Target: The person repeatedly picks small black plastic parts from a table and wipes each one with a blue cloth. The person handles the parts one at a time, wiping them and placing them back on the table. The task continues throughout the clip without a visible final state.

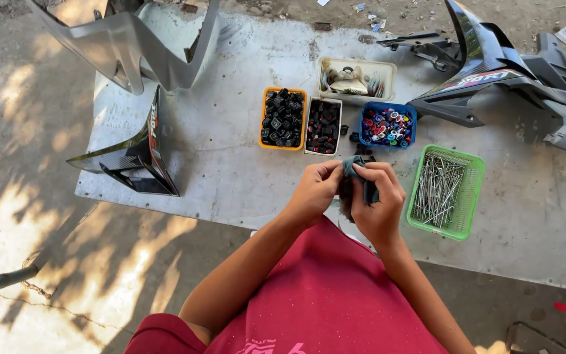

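Just short of the green basket [470, 196] of long metal pins, toward its left edge, a dark grey cloth [350, 190] with a small dark part wrapped in it is held between both hands above the tabletop [230, 170]. The left hand [314, 191] and right hand [378, 200] are both closed on the cloth, fingers [369, 172] pinched over its upper end; its long axis hangs roughly downward between the palms, and neither hand is noticeably nearer. Beyond the basket, farther from the person, lie the blue tray [388, 126], white tray [323, 126] and orange tray [283, 118] of small clips.
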